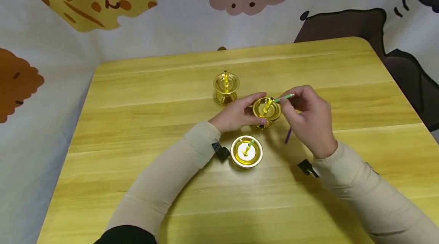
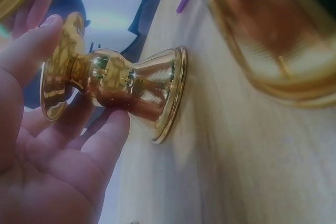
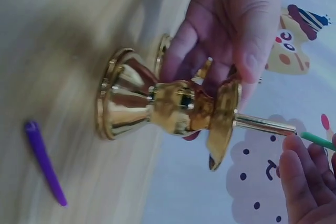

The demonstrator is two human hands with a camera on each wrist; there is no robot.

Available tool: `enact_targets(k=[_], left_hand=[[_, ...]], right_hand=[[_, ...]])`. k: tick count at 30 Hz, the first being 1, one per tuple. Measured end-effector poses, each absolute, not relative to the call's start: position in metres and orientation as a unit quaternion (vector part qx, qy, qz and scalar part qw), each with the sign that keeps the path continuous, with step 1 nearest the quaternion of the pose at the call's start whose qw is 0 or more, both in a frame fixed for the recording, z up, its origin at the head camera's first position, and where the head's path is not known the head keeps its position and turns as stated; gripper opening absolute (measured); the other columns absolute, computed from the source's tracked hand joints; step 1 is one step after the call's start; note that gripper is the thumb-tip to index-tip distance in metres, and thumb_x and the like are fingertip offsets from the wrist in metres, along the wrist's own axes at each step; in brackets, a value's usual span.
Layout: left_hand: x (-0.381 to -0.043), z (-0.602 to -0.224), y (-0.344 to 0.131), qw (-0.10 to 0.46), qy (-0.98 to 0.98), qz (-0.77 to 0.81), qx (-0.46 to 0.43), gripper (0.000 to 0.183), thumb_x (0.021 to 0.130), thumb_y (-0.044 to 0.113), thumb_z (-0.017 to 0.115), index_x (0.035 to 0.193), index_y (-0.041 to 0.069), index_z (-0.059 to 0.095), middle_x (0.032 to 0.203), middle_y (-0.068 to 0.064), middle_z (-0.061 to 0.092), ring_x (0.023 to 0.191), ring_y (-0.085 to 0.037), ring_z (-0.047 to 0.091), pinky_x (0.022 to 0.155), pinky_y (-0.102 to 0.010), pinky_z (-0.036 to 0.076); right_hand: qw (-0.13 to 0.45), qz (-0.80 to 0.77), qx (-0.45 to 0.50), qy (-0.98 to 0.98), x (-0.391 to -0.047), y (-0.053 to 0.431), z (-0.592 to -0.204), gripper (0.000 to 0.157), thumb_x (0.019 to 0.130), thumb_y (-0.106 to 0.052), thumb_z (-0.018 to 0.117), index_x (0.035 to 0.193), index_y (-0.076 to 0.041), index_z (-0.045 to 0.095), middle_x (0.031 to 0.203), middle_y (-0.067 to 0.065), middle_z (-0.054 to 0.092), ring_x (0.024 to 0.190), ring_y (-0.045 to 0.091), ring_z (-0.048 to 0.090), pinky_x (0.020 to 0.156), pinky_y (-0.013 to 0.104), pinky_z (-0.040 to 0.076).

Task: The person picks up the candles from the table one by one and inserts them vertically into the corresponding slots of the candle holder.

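Gripping, with left hand (image 1: pixel 236 115) curved partway round, a gold holder (image 1: pixel 271 115) right of a rear holder (image 1: pixel 226 96) and front holder (image 1: pixel 240 157) on the wooden table (image 1: pixel 144 103); pinching a green stick (image 1: pixel 285 98) beside that gold holder's tube (image 1: pixel 269 104), near a purple stick (image 1: pixel 288 135), between right hand (image 1: pixel 310 116) thumb and fingers.

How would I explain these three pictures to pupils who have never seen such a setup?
There is no machine at work: a person uses bare hands. The wide picture comes from a camera worn on the head, looking down. The other two come from cameras on the left and right wrists, so things look sideways there.

A far gold holder and a near gold holder stand on the wooden table, where a purple stick also lies. The left hand grips a third gold holder; the right hand pinches a green stick close to its tube.
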State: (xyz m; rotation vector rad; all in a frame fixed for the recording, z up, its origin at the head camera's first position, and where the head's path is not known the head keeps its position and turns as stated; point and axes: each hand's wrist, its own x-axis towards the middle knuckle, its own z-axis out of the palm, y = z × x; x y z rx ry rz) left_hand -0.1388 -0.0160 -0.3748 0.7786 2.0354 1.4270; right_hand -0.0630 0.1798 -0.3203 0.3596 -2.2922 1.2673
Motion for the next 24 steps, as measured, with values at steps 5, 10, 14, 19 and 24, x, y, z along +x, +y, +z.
enact_targets(k=[5,10,14,19,24], left_hand=[[-0.138,-0.378,-0.015,0.265,0.753,0.527,0.291,0.085,0.088,0.027,0.08,0.158,0.014,0.033,0.148,-0.007,0.052,0.123,-0.016,0.059,0.107,-0.028,0.046],[-0.137,-0.379,-0.016,0.268,0.756,0.525,0.285,0.085,0.089,0.03,0.079,0.158,0.016,0.033,0.148,-0.004,0.052,0.122,-0.015,0.059,0.107,-0.029,0.046],[-0.137,-0.378,-0.015,0.264,0.758,0.522,0.287,0.083,0.09,0.03,0.079,0.158,0.015,0.033,0.147,-0.005,0.053,0.121,-0.015,0.06,0.106,-0.028,0.046],[-0.137,-0.377,-0.015,0.261,0.76,0.52,0.29,0.083,0.09,0.029,0.079,0.158,0.015,0.033,0.145,-0.005,0.054,0.118,-0.014,0.061,0.104,-0.028,0.048],[-0.138,-0.377,-0.015,0.26,0.757,0.526,0.289,0.083,0.09,0.027,0.079,0.158,0.014,0.033,0.147,-0.005,0.053,0.12,-0.015,0.06,0.105,-0.029,0.047]], right_hand=[[0.238,0.472,0.12,-0.84,-0.067,0.177,-0.317,0.004,0.091,0.005,0.064,0.094,0.006,0.062,0.09,0.008,0.071,0.081,-0.002,0.066,0.072,0.01,0.054],[0.217,0.456,0.121,-0.854,-0.069,0.176,-0.319,0.006,0.09,0.006,0.066,0.093,0.006,0.062,0.089,0.008,0.071,0.082,-0.003,0.065,0.07,0.01,0.054],[0.208,0.43,0.122,-0.87,-0.072,0.177,-0.321,0.004,0.089,0.004,0.067,0.092,0.004,0.064,0.089,0.009,0.071,0.082,-0.003,0.063,0.07,0.01,0.053],[0.199,0.411,0.125,-0.881,-0.075,0.177,-0.323,0.003,0.088,0.001,0.065,0.091,0.003,0.066,0.087,0.009,0.07,0.079,0.006,0.063,0.069,0.009,0.053],[0.186,0.404,0.124,-0.887,-0.076,0.177,-0.323,0.004,0.09,0.0,0.066,0.093,0.003,0.065,0.087,0.009,0.069,0.077,0.012,0.063,0.067,0.009,0.051]])
